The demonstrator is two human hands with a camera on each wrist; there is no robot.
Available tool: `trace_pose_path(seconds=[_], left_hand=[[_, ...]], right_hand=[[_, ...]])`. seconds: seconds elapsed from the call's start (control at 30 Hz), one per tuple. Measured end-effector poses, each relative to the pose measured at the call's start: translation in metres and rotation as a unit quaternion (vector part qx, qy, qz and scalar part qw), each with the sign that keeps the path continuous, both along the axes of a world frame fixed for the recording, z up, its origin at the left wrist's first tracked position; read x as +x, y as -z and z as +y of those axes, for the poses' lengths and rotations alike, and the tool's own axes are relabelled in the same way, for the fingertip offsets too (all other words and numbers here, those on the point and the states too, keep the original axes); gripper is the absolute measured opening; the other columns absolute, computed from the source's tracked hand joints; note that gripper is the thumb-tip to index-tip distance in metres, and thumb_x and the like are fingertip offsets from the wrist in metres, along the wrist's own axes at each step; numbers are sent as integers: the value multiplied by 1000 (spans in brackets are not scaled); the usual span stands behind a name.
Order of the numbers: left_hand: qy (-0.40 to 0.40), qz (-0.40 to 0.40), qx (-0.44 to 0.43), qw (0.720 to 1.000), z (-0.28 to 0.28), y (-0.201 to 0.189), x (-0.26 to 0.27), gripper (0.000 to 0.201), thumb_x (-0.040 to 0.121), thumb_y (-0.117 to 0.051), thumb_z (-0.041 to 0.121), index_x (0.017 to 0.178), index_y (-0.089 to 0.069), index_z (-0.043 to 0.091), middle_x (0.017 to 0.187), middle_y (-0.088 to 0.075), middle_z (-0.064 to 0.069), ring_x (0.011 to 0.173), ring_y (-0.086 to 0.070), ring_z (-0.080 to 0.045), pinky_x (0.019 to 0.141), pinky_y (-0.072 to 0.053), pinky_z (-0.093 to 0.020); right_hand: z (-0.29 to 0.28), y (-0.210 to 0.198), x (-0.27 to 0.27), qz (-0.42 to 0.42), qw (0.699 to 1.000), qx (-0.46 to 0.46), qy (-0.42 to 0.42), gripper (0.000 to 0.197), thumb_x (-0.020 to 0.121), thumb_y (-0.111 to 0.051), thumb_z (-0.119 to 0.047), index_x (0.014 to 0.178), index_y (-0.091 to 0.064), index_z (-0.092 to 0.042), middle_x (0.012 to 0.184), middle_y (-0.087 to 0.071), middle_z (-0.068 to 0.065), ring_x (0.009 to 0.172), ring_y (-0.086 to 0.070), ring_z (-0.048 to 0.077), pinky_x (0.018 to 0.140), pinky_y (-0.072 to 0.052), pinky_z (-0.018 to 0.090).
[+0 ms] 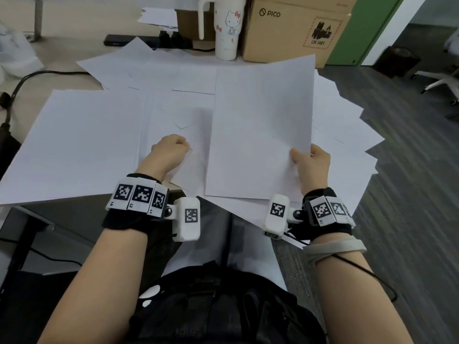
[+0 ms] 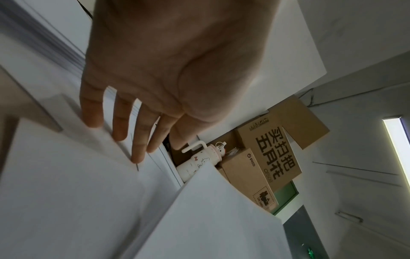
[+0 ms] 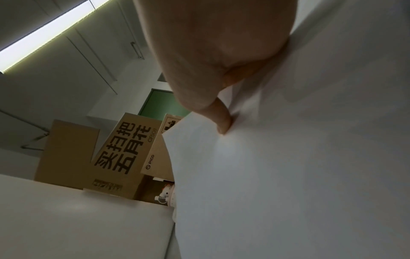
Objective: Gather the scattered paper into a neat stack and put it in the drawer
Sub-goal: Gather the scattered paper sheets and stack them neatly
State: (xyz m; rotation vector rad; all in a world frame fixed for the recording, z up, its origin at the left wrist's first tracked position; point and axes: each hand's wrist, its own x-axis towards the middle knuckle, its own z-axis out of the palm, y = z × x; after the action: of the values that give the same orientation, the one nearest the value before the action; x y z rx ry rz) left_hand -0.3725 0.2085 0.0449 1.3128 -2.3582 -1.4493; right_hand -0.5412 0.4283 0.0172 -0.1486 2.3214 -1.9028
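Several white sheets of scattered paper (image 1: 74,145) overlap across the desk. My right hand (image 1: 313,165) pinches the lower right edge of a held sheet (image 1: 260,125), thumb on top and fingers beneath, and lifts it above the others. In the right wrist view that held sheet (image 3: 288,175) fills the frame under my right hand (image 3: 210,43). My left hand (image 1: 171,150) reaches down onto the sheets in the middle of the desk. In the left wrist view its fingertips (image 2: 137,156) are straight and touch the paper. No drawer is in view.
A white cartoon-cat tumbler (image 1: 227,28) and a PICO cardboard box (image 1: 293,28) stand at the desk's back edge, beside a black power strip (image 1: 149,40). A cable (image 1: 24,80) runs at the left. Sheets overhang the desk's right side above grey floor (image 1: 409,194).
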Motion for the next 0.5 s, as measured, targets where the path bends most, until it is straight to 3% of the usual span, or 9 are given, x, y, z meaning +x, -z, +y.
trace_pose_path(seconds=[0.13,0.23,0.3,0.37,0.5], left_hand=[[-15,17,13,1000,6,5,-2,38,95,-46,18,133,-51,19,141,-46,-4,136,-32,-27,112,-30,-44],[-38,62,36,997,12,6,-1,38,92,-49,9,129,-52,18,129,-54,-4,125,-45,-25,106,-39,-40],[-64,116,55,990,16,4,1,41,89,-53,-1,127,-53,13,117,-58,-7,103,-56,-19,90,-47,-31],[-77,145,63,984,21,1,3,43,86,-58,-4,126,-54,10,109,-58,-9,86,-57,-14,72,-47,-23],[-43,100,111,988,25,-5,8,41,83,-69,3,121,-57,13,104,-59,-7,78,-58,-14,57,-43,-24]], right_hand=[[0,11,4,-11,999,51,-2,30,79,-59,-3,58,-42,-15,56,-41,-1,54,-35,17,55,-30,25],[-1,11,8,-10,997,76,-6,31,80,-59,-6,57,-41,-17,55,-43,-3,53,-36,16,54,-30,25],[0,11,8,-14,997,78,-5,30,80,-59,-8,58,-41,-17,56,-43,-3,54,-37,16,56,-31,26],[0,11,7,-20,997,71,2,30,80,-59,-8,58,-41,-17,57,-42,-3,55,-36,16,57,-31,26],[1,12,8,-30,998,54,9,31,80,-59,-6,58,-40,-17,57,-41,-3,55,-35,16,56,-30,26]])
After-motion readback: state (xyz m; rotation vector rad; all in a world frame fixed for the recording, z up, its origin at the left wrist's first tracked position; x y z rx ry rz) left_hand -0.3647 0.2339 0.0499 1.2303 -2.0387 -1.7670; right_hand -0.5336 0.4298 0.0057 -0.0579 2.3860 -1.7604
